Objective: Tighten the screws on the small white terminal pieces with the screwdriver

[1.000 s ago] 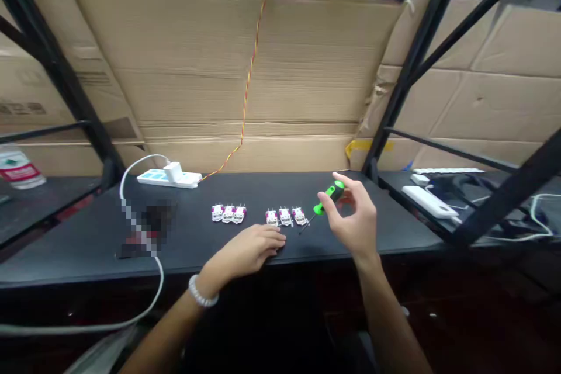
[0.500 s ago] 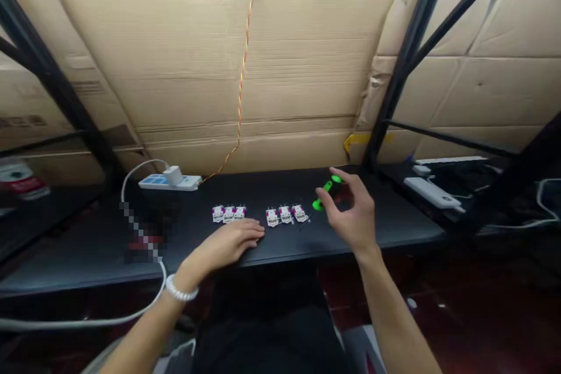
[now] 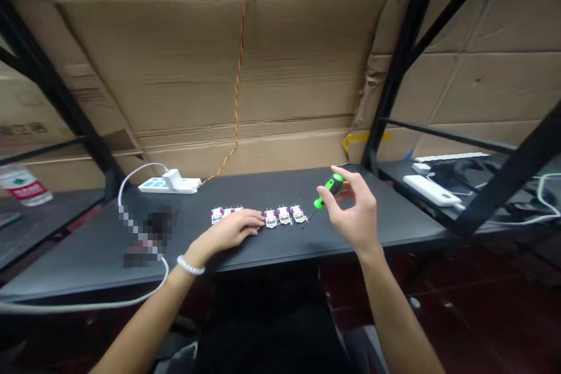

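In my right hand [image 3: 356, 210] is a green-and-black screwdriver [image 3: 333, 185], pinched by the handle between thumb and fingers. Its thin dark shaft slants down to the left, the tip near the rightmost of three small white-and-purple modules [image 3: 283, 215]. My left hand [image 3: 234, 229] lies palm down on the black tabletop [image 3: 280, 248], fingers stretched to the right. Its fingertips reach the leftmost module of that row; whether they touch it I cannot tell. A second group of similar modules [image 3: 217, 214] is partly hidden behind this hand.
A white power strip [image 3: 169, 186] with a plugged-in charger stands at the back left, its white cable [image 3: 120, 190] looping over the front edge. Cardboard [image 3: 302, 70] walls the back. Black posts [image 3: 390, 87] flank the table. A labelled bottle [image 3: 26, 187] lies far left; white devices [image 3: 432, 190] sit right.
My left hand has shifted slightly right and up, now covering more of the left group and reaching the other row. The screwdriver stays in my right hand, its black grip now showing.
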Tool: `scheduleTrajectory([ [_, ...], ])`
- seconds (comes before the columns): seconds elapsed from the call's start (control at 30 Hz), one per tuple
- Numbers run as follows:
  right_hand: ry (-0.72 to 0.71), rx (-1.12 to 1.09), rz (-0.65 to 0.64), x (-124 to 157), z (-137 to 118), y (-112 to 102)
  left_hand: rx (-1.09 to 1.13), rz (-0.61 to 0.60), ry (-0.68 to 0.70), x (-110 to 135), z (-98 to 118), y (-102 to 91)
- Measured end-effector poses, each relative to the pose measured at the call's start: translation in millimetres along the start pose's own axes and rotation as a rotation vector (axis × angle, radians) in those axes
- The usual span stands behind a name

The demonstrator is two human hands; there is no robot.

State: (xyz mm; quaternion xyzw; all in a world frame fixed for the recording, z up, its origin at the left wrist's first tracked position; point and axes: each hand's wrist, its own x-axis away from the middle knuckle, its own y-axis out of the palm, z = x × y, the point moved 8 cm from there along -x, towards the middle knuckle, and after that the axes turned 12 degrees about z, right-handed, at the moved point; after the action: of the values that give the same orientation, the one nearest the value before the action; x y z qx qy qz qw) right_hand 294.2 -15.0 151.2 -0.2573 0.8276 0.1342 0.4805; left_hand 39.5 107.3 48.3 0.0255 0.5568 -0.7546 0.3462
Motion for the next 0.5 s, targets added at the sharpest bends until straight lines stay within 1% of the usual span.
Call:
scheduleTrajectory([
  [0.07,0.003,-0.01,0.003,-0.3,-0.2,-0.2,-0.006,0.027,-0.021,0.4,0.1,-2.9],
  [0.23,0.011,-0.022,0.008,-0.7,0.7,-0.5,-0.092,0.137,-0.097,0.6,0.3,-13.6],
  [0.37,0.003,-0.022,0.001,-0.8,0.3,-0.1,-0.071,0.12,-0.133,-1.8,1.9,-12.0],
  [0.5,0.004,-0.023,-0.001,-0.9,0.8,-0.1,-0.064,0.105,-0.124,-4.8,4.0,-9.5],
])
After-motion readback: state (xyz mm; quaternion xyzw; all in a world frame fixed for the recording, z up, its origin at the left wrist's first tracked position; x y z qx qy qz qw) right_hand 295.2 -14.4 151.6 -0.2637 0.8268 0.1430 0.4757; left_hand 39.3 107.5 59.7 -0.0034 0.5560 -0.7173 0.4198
